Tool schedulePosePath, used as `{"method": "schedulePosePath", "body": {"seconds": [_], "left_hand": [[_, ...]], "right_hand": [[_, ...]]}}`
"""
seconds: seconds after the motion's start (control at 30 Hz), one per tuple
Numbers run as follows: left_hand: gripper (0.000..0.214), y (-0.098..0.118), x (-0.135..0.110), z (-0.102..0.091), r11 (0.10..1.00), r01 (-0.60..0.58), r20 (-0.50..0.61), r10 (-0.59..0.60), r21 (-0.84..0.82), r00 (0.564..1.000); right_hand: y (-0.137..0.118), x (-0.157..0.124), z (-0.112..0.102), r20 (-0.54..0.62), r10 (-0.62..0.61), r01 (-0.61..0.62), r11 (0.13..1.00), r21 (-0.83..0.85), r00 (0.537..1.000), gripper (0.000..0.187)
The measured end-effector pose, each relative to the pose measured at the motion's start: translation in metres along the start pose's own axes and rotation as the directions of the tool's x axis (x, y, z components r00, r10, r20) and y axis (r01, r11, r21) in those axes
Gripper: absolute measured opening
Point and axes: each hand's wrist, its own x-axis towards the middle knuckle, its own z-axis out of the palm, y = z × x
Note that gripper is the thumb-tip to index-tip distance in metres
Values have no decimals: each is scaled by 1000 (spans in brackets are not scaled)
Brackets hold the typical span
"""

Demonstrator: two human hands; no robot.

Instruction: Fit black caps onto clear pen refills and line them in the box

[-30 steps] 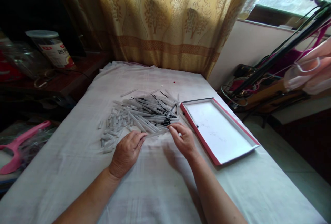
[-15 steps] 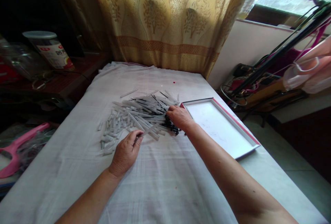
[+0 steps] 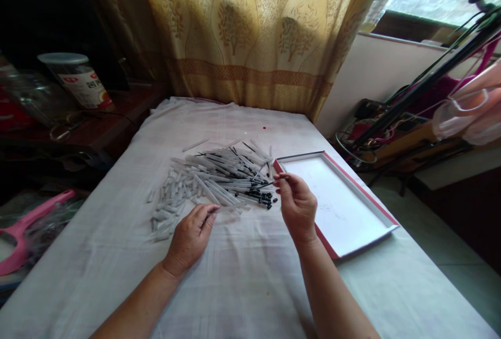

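My left hand (image 3: 191,234) is closed in a pinch on a thin translucent tube (image 3: 235,207), which points right over the tablecloth and looks like a pen barrel. Between the fingertips of my right hand (image 3: 299,207) is a thin dark stick (image 3: 266,185) resembling a pen refill, its tip angled left. Both hands are in front of a heap of clear tubes and dark refills (image 3: 219,169). Short clear pieces (image 3: 170,200) lie at the heap's left side, and small black end pieces (image 3: 266,200) at its right.
A shallow white tray (image 3: 364,187) with red edges stands right of the heap, just behind my right hand. A tiny red piece (image 3: 264,128) lies far back on the cloth. On the left are a lidded jar (image 3: 84,83) and a pink handle (image 3: 29,224).
My right hand has lifted out of the heap's right end and come back toward me, bringing the dark refill. My left hand stays nearly in place with the tube.
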Motion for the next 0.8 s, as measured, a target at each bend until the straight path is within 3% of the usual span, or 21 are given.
{"method": "schedulePosePath", "body": {"seconds": [0.1,0.2,0.47,0.8], "left_hand": [[26,1,1,-1,1000,21,-11,-21,-10,1000],[25,1,1,-2,1000,21,-15,-21,-20,1000],[23,-1,1,-1,1000,11,-28,-11,0,1000],[25,2,0,-2,999,32,-28,-32,-18,999]], "right_hand": [[-4,-17,1,-124,322,-279,920,273,939,19],[-1,-26,1,-134,477,-392,827,402,869,27],[2,-24,-3,-160,529,-403,780,479,833,28],[5,-28,3,-61,610,-496,695,521,790,30]]}}
